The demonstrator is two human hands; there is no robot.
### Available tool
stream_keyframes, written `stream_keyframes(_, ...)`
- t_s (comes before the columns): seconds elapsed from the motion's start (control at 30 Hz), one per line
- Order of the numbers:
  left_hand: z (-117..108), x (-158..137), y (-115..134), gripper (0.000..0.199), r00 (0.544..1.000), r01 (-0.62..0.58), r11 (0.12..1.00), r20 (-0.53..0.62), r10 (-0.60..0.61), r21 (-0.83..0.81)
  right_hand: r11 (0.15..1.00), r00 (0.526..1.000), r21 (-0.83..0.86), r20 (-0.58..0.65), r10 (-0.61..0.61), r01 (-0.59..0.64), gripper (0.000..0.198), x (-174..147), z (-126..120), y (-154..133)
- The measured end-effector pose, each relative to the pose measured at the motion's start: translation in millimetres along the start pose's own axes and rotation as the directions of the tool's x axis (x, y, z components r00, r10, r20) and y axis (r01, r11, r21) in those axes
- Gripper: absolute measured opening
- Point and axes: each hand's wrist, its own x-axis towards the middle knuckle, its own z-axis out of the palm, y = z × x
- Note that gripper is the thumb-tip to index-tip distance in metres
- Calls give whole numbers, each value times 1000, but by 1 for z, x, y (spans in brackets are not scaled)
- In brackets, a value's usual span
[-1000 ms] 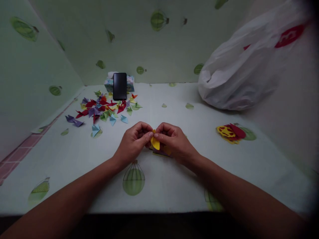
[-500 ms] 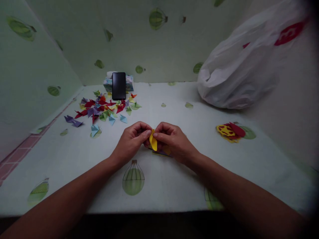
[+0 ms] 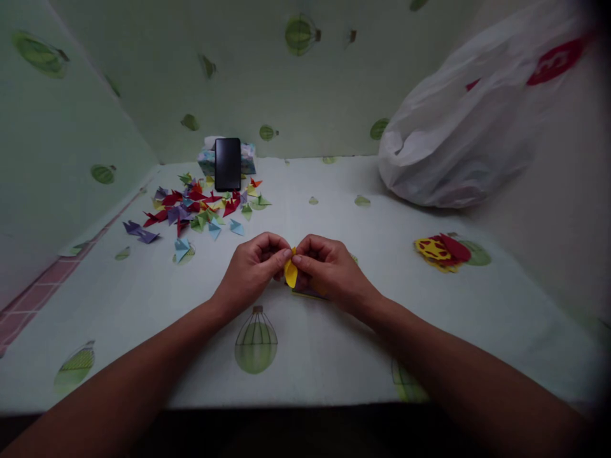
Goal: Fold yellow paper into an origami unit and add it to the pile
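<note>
Green balloon-print table cover (image 3: 334,356), mid-table: small folded yellow paper piece (image 3: 291,273) pinched between left hand (image 3: 252,270) and right hand (image 3: 329,270), fingertips closed on it, above purple paper (image 3: 305,293); bare cover all round.

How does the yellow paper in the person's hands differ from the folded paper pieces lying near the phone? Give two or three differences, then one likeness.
The yellow paper is a single piece, pinched between the left hand and right hand; the folded paper pieces are many and lie loose on the table. The yellow paper looks curved, while the pieces are sharp, pointed shapes. It is one colour; the pieces are red, purple, blue and green. Both are small coloured paper.
</note>
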Motion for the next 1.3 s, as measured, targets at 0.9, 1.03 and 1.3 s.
stream_keyframes(0.9, -1, 1, -4, 16, 999, 48, 997, 9, -48, -55, 948, 990, -299, -49, -131, 111, 18, 2, -2, 3)
stream_keyframes(1.03, -1, 1, -2, 16, 999, 35, 999, 10, -35, -21, 944, 991, -315, -48, -121, 100, 17, 2, -1, 2)
stream_keyframes(1.3, 0, 0, 0, 17, 998, 41, 999, -45, -40, 10, 991, 999, -130, 3, -44, 44, 19, -1, 1, -1)
